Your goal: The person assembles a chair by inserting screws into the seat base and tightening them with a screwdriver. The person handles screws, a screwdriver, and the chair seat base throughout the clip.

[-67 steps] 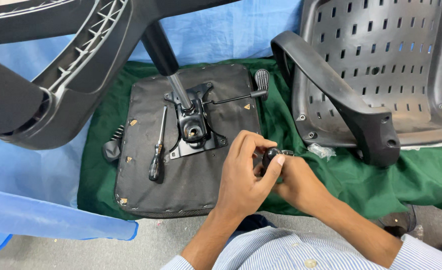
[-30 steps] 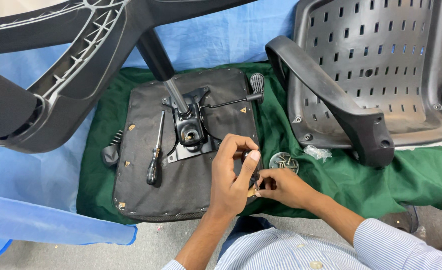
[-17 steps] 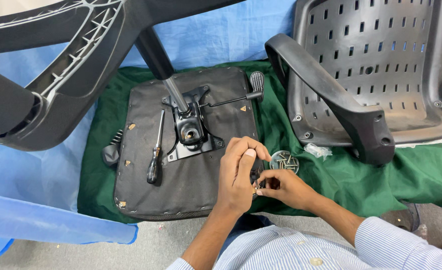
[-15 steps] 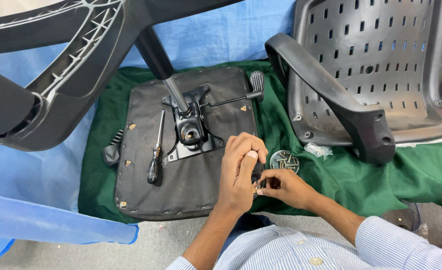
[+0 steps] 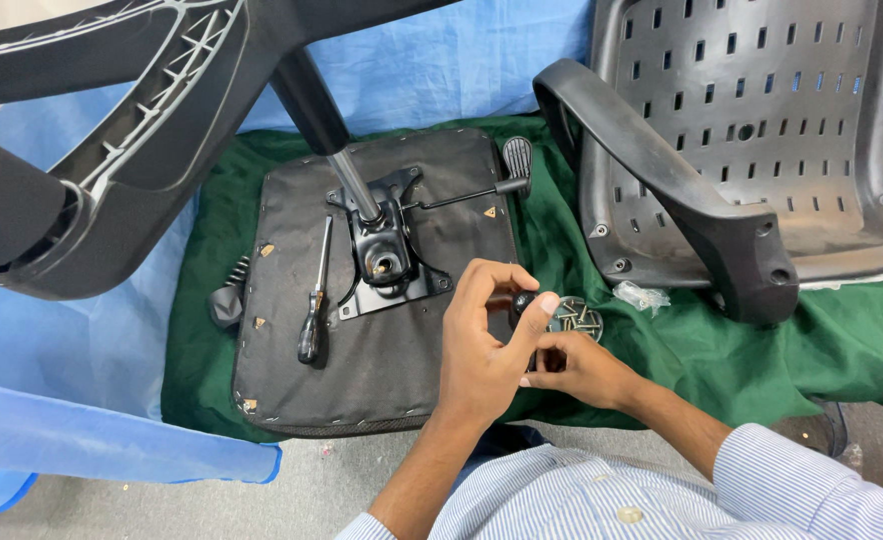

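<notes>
Nearest the viewer, the left hand (image 5: 482,350) and right hand (image 5: 582,368) meet over the front edge of a green cloth (image 5: 762,350). The fingers of both close round a small dark knob (image 5: 525,301); what it joins is hidden. Just beyond lies a round container of screws (image 5: 577,318). Left of the hands rests an upturned seat cushion (image 5: 362,370) bearing a screwdriver (image 5: 314,310) and a metal mounting plate (image 5: 387,255). Farther right sits a perforated plastic chair shell (image 5: 762,120).

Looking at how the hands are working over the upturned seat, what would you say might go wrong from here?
The small dark part pinched between the left hand and right hand might slip into the folds of the green cloth. An elbow could scatter the round holder of bits. The screwdriver lying loose on the seat base may roll off.
</notes>
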